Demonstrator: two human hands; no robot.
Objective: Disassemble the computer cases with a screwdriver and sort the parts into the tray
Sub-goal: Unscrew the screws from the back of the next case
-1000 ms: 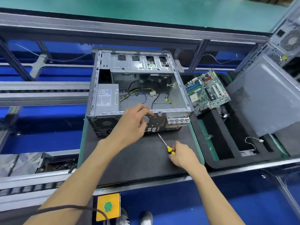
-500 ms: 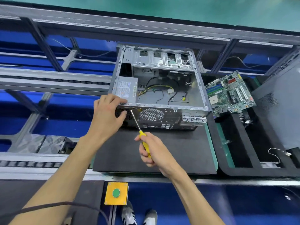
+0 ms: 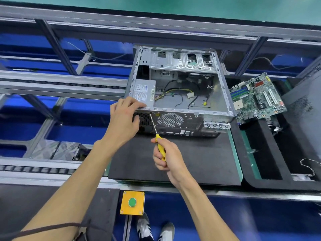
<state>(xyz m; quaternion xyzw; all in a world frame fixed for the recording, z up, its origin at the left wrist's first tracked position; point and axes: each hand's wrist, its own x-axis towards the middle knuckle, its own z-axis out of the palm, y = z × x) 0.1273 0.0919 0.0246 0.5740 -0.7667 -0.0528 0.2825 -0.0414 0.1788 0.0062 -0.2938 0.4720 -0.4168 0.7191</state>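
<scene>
Hands: right hand [image 3: 166, 157] wrapped round the yellow handle of the screwdriver [image 3: 157, 134], thumb up near the shaft end; left hand [image 3: 124, 119] draped over the case's near-left top corner, fingers curled over the rim, palm against the rear panel.
Key relation: screwdriver shaft runs from the right hand up and slightly left, away from the body, tip on a screw [image 3: 150, 112] just under the top rim of the rear panel, right beside the left hand's fingers. Long axis roughly square to that panel, tilted a little left.
Nearer hand: left is touching the case next to the screw; right is a handle-and-shaft length back, over the mat.
Computer case [image 3: 180, 94]: open side up, on the far half of the black mat [image 3: 191, 162], rear panel facing the person. It lies ahead of both hands, mostly to their right.
Power supply [image 3: 143, 91]: inside, in the case's near-left corner, directly behind the screw, so my guess is this is one of its mounting screws.
Cables [image 3: 173, 94]: loose on the case floor, some run from the supply.
Next move, judged: keep the shaft in line with the screw, left hand bracing so the case doesn't slide on the mat. Risk: tip cams out given the tilt.
Tray [image 3: 260, 183]: black, off the mat's right edge, well apart from both hands.
Motherboard [image 3: 257, 98]: already out, propped at the tray's far-left corner.
</scene>
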